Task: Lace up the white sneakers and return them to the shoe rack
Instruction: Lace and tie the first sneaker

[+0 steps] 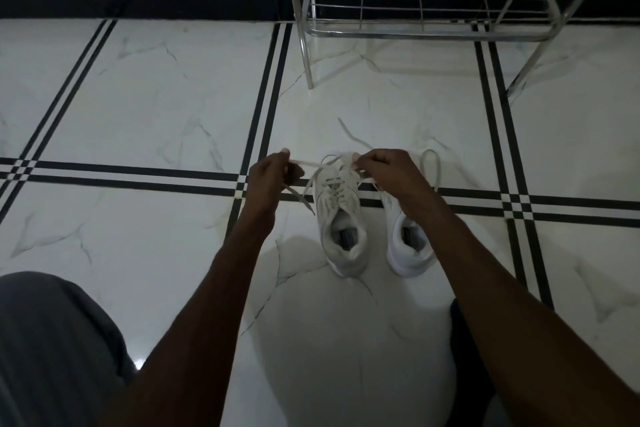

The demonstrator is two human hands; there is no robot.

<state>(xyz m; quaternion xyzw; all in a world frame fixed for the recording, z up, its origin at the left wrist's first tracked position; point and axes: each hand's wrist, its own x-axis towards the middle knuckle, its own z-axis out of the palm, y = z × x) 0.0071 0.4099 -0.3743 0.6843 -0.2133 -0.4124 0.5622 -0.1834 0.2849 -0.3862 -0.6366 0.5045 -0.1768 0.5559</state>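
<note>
Two white sneakers sit side by side on the tiled floor, toes pointing away from the person toward the shoe rack point(426, 33). The left sneaker point(341, 218) is the one being laced. Its long line runs from the heel near the person to the toe near the rack. The lace point(308, 163) stretches sideways across the top of that shoe, pulled tight between both hands.

The left hand point(268, 180) is out to the left of the shoe, pinching one end of the lace. The right hand point(384, 170) is right over the toe end and pinches the other part of the lace. It is the nearer hand to the eyelets. It also covers the front of the right sneaker point(410, 246), where a loose lace loop point(431, 166) lies on the floor.

Both arms reach straight forward and down. I think the lace next goes through a hole or gets tied. The rack's low shelf looks empty, well beyond the shoes.
</note>
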